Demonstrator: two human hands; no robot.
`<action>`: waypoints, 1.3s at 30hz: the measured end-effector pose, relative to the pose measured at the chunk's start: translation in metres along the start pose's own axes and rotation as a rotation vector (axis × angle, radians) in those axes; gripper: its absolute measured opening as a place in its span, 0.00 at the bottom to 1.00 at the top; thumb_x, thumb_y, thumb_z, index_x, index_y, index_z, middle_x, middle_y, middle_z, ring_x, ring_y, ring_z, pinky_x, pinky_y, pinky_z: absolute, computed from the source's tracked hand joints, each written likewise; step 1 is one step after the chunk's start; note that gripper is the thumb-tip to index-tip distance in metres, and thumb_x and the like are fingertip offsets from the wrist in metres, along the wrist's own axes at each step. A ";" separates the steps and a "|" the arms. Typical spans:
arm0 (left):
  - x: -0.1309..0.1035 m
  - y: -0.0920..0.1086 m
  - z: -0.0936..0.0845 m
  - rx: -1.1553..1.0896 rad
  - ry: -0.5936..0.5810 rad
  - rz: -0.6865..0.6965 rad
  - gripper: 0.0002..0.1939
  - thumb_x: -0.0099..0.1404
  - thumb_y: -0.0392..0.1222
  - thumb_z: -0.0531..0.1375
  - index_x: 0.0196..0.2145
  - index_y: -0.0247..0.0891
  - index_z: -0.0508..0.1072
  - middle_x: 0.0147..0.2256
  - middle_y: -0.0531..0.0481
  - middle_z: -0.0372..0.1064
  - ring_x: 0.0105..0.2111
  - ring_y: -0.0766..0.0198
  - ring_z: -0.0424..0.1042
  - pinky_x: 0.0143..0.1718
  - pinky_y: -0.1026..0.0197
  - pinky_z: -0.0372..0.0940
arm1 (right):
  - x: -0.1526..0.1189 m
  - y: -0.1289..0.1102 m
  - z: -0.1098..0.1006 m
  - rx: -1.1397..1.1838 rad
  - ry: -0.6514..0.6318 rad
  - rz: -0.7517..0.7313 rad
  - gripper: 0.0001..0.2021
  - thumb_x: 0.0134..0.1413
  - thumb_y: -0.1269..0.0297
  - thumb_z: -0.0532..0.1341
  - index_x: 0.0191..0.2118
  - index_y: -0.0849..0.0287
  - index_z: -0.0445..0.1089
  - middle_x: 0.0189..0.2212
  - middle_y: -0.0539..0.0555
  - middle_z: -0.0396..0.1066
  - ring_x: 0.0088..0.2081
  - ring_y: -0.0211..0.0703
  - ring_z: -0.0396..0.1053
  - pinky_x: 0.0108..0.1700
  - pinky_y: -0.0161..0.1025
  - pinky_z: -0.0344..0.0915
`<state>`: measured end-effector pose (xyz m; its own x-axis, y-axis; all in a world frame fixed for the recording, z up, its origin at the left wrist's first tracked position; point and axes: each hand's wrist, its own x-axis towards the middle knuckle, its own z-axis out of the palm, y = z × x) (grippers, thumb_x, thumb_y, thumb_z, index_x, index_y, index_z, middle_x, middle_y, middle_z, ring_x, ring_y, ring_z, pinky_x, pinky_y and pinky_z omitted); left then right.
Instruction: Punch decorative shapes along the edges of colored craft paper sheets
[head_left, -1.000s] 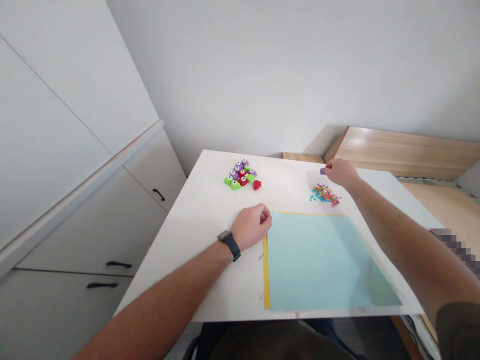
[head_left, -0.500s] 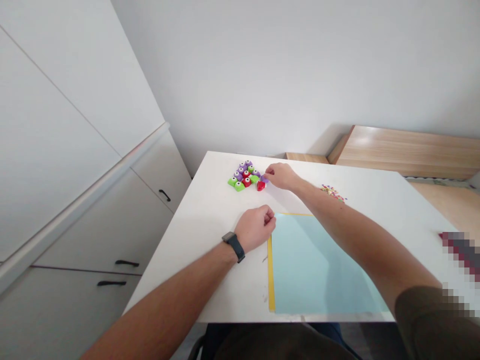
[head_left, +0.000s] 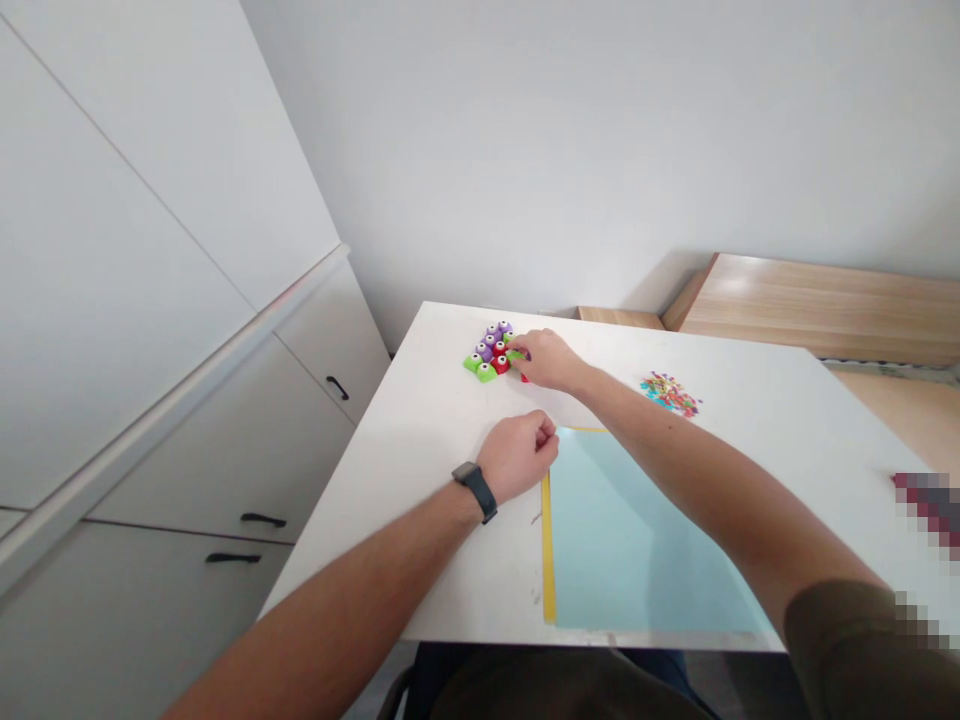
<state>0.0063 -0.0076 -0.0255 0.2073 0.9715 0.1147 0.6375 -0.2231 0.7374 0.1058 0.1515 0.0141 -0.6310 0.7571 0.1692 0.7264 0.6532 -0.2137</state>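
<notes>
While the left hand point(head_left: 517, 458) is rested, fingers curled closed, at the far left corner of the blue paper point(head_left: 630, 540), the right hand point(head_left: 551, 360) is held at the right side of the coloured punches point(head_left: 500, 364), grouped on the table's far left. Whether anything is gripped by it cannot be told. Confetti point(head_left: 670, 393) is scattered farther right.

You face a plain pale-grey wall point(head_left: 562, 150), w/ a soft shadow nr the wood-grain panel point(head_left: 825, 310) on your R. To your L: white cabinets point(head_left: 187, 400) w/ black pull handles point(head_left: 263, 519) & a white ledge point(head_left: 294, 290) partway up. You're at a white table point(head_left: 420, 390), grey floor point(head_left: 703, 678) below.
</notes>
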 end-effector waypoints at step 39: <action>-0.003 0.012 -0.006 0.226 -0.055 -0.005 0.21 0.62 0.47 0.66 0.50 0.36 0.73 0.46 0.42 0.74 0.34 0.58 0.75 0.43 0.54 0.69 | -0.354 0.080 -0.063 0.508 0.374 0.879 0.27 0.56 0.42 0.65 0.54 0.55 0.68 0.56 0.63 0.71 0.55 0.56 0.71 0.53 0.53 0.75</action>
<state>0.0091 -0.0132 -0.0130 0.2398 0.9683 0.0703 0.7871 -0.2363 0.5697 0.4046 -0.0632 -0.0028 0.2418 0.9700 0.0262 0.6318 -0.1369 -0.7630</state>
